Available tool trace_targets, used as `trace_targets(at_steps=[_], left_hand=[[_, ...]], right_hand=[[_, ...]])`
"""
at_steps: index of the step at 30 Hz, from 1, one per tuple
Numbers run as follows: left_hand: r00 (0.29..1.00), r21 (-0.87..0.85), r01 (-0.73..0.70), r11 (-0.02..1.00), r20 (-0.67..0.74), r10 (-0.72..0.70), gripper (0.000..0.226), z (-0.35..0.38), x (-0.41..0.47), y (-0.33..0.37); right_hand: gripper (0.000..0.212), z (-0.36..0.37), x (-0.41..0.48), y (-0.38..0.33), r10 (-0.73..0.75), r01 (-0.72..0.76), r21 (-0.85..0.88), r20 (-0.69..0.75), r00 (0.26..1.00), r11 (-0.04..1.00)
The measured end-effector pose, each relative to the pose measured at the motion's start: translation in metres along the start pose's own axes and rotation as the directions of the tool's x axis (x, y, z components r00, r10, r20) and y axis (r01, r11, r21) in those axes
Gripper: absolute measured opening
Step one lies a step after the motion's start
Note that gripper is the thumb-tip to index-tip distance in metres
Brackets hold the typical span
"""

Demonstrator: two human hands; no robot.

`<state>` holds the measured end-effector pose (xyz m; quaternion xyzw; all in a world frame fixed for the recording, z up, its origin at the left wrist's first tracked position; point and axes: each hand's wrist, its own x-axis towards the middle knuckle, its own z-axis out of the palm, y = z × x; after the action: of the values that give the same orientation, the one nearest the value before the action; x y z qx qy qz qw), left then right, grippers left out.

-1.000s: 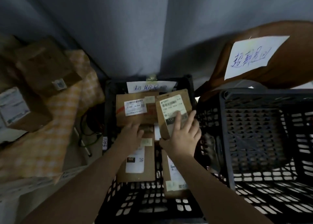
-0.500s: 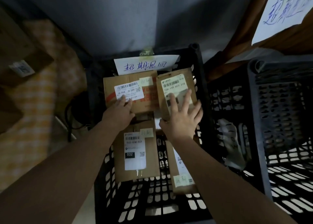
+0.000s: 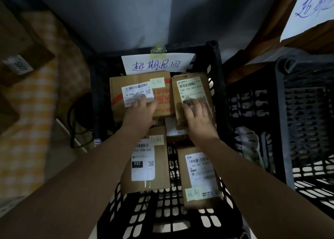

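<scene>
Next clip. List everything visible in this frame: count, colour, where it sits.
middle crate: one, black, floor centre.
far-left parcel: one, brown, white label, back of that crate.
far-right parcel: one, brown, white label, beside it.
near-left parcel: one, brown, white label, crate front.
near-right parcel: one, brown, white label, crate front right.
crate sign: one, white, blue handwriting, crate's far wall.
right crate: one, black, right side.
upper sign: one, white, top right.
checked cloth: one, yellow and white, left.
cardboard box: one clear, brown, upper left.
left hand: one, fingers resting on far-left parcel.
right hand: one, fingers flat on far-right parcel.
</scene>
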<state>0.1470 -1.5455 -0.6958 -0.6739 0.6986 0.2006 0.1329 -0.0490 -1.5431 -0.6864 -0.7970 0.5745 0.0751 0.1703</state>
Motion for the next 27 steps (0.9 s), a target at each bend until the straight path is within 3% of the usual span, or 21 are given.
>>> trace_targets(at_steps=[5,11,18,27], left_hand=[[0.998,0.128,-0.048,0.991,0.05,0.042,0.095,0.002,0.008,0.002],[0.998,0.17,-0.062,0.983,0.017,0.06,0.089,0.007,0.006,0.003],[0.999,0.168,-0.047,0.985,0.017,0.045,0.081,0.007,0.006,0.005],[0.986,0.074,-0.03,0.997,0.168,0.017,0.066,-0.021,0.001,0.002]], right_hand=[[0.068,0.009,0.012,0.003,0.023,-0.026,-0.024,-0.1,0.995,0.999],[0.062,0.015,0.046,0.01,-0.004,-0.014,-0.119,-0.149,0.989,0.993],[0.068,0.01,0.043,0.015,0.028,-0.03,-0.044,-0.051,0.998,0.999],[0.065,-0.03,0.026,-0.005,0.115,-0.077,-0.146,0.27,0.956,0.986]])
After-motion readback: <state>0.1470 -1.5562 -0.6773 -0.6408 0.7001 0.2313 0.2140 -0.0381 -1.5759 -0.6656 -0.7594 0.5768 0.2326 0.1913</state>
